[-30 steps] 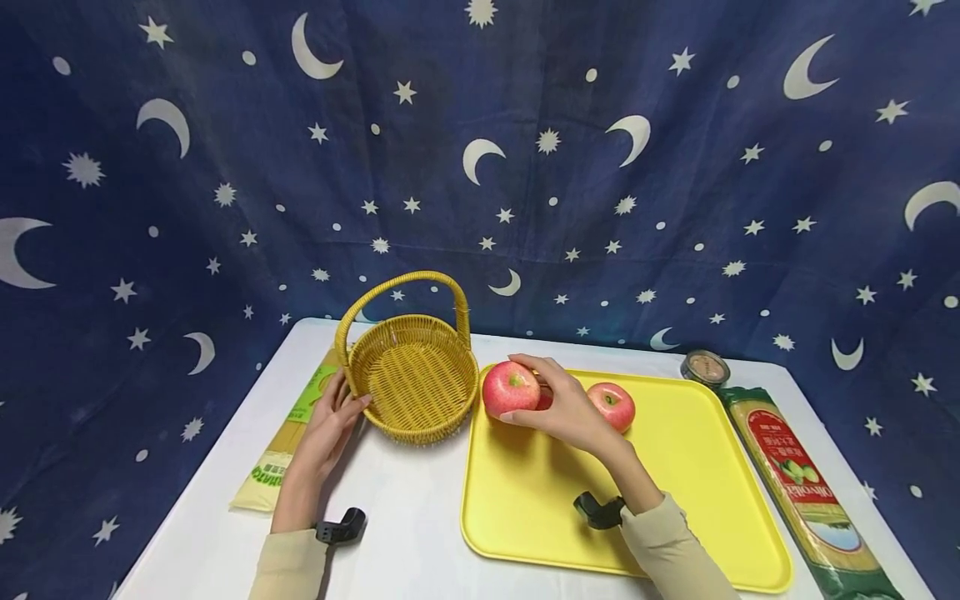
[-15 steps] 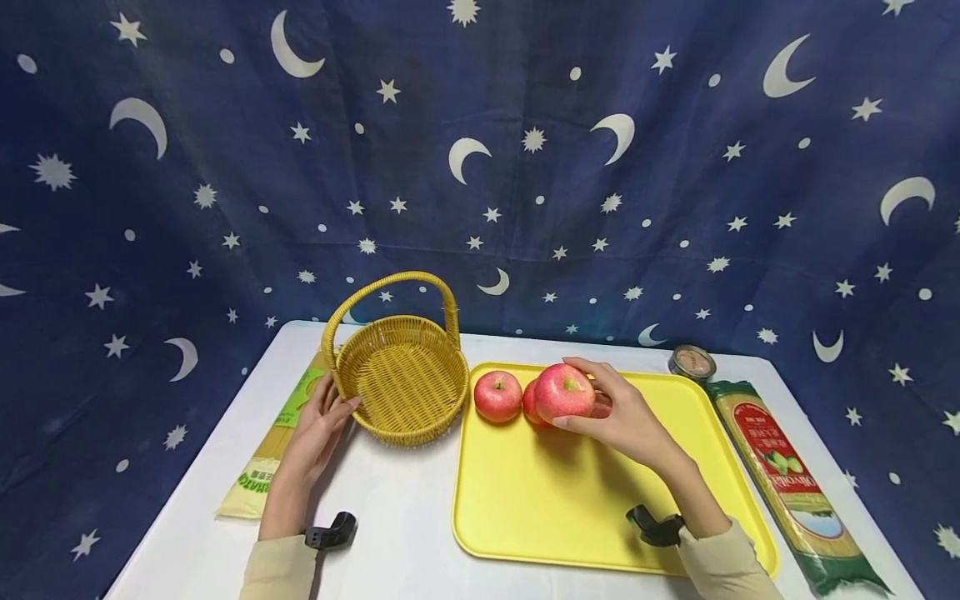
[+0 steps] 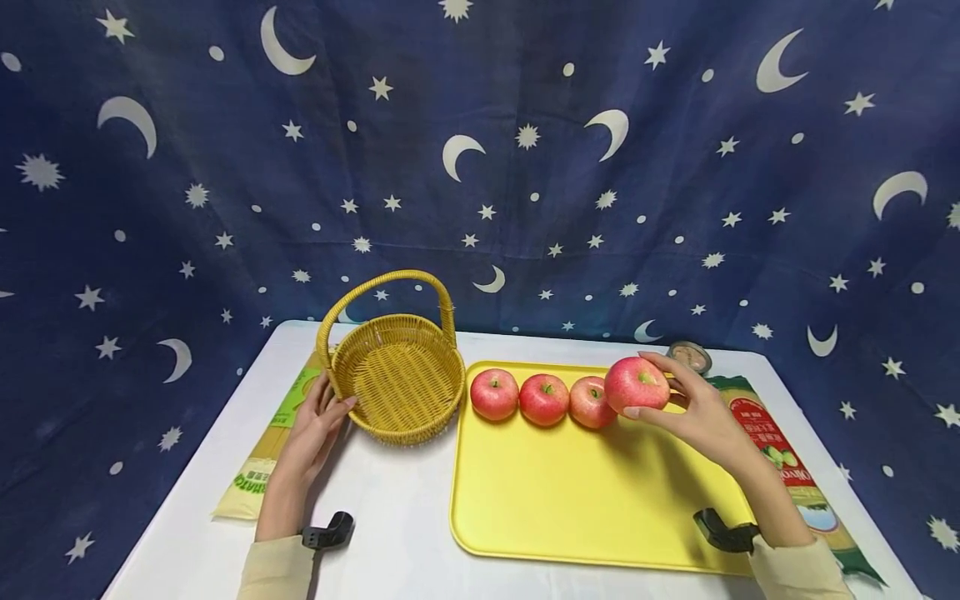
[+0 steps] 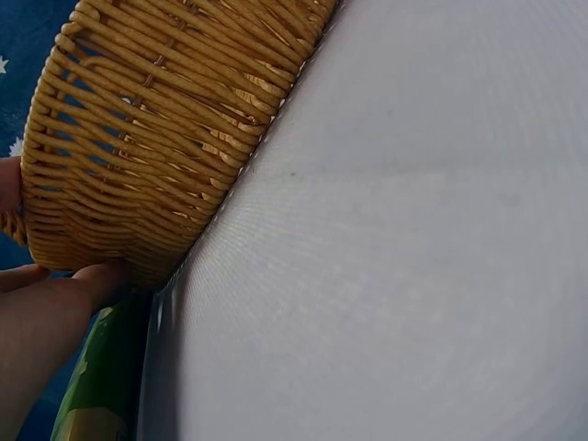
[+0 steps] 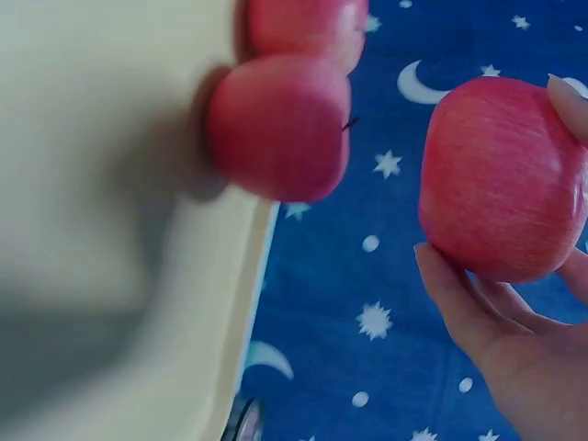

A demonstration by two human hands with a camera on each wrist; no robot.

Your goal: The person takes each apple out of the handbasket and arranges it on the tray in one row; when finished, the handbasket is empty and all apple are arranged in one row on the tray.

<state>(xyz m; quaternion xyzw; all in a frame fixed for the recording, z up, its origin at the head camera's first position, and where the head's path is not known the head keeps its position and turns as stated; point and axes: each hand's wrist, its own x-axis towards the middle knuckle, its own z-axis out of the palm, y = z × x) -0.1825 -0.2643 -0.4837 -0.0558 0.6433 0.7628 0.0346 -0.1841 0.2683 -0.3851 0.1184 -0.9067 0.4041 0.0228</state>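
Note:
In the head view, my right hand [image 3: 697,410] holds a red apple [image 3: 636,385] above the right part of the yellow tray [image 3: 555,508], thumb on its near side and fingers behind. The right wrist view shows this apple [image 5: 501,179] raised off the tray. Three more apples stand in a row along the tray's back edge: a left one [image 3: 494,394], a middle one [image 3: 543,399] and a right one [image 3: 591,403]. My left hand [image 3: 309,433] grips the left side of the yellow wicker basket [image 3: 401,379], thumb at its rim. The basket stands upright, its inside bare.
A green-labelled pasta packet [image 3: 266,454] lies left of the basket, partly behind my left arm. A red-labelled packet [image 3: 776,450] lies right of the tray, partly covered by my right forearm. A small round tin [image 3: 692,356] sits behind the tray's right corner. A star-patterned cloth [image 3: 480,167] hangs behind.
My right hand has carried the apple rightward from the tray's left end, uncovering the three in the row. My left hand keeps its grip on the basket. The head view has shifted slightly.

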